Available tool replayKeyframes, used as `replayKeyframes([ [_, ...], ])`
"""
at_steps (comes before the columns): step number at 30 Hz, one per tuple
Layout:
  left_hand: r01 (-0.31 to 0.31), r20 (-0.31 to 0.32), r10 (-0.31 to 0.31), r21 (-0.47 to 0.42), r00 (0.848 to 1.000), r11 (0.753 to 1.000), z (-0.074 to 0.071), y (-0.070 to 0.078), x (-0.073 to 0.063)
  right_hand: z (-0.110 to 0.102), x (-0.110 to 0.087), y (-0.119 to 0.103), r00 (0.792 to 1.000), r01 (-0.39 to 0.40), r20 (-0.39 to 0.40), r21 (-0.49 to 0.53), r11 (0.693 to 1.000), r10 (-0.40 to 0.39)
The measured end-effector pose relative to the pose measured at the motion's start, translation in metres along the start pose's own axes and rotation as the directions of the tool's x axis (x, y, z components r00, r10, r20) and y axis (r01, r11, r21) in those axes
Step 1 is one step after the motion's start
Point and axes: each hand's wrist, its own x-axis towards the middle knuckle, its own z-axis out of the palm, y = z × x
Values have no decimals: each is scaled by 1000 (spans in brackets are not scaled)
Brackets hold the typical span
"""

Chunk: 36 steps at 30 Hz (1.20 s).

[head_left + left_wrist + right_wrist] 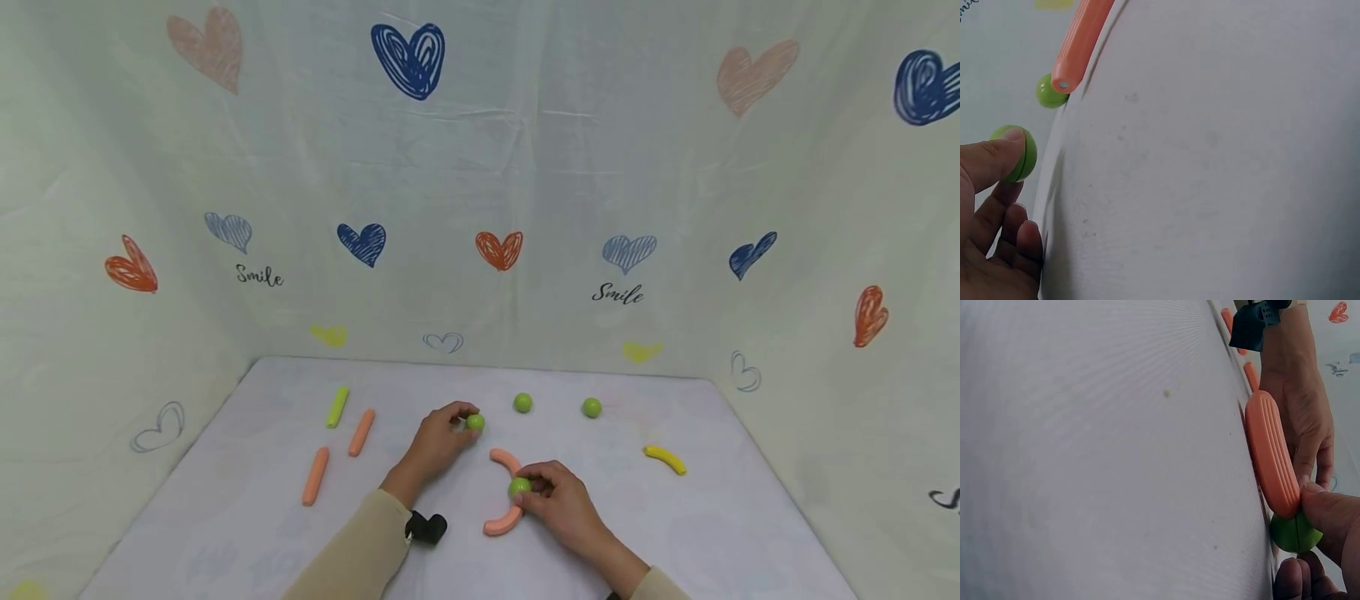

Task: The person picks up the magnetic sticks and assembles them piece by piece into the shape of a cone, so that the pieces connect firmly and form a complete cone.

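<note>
In the head view, my left hand (438,442) pinches a glossy green ball (475,422) between thumb and fingers; the left wrist view shows a groove around this ball (1030,159). My right hand (562,508) pinches another green ball (519,488), lower and to the right. This ball sits between an upper curved orange stick (505,458) and a lower curved orange stick (501,525). In the right wrist view, the lower stick (1269,450) has its end right at the ball (1294,534). A small pale dot shows on the upper stick's end (1066,81).
Two more green balls, one (522,402) nearer the middle and one (592,407) further right, lie at the back. A curved yellow stick (665,459) is at right. Straight orange sticks (316,477) and a yellow-green stick (337,407) lie left on the white table (225,500).
</note>
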Motion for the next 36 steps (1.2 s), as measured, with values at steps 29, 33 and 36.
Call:
replayKeyframes([
  [29, -111, 93, 102, 101, 990, 989, 0, 3, -36, -1, -1, -3, 999, -45, 10, -2, 999, 45],
  [33, -120, 94, 110, 113, 990, 986, 1, 4, -37, -1, -2, -5, 999, -52, 13, 3, 999, 52],
  [36, -126, 90, 115, 126, 989, 984, 1, 3, -37, -1, -2, -5, 998, -56, 14, -1, 998, 56],
])
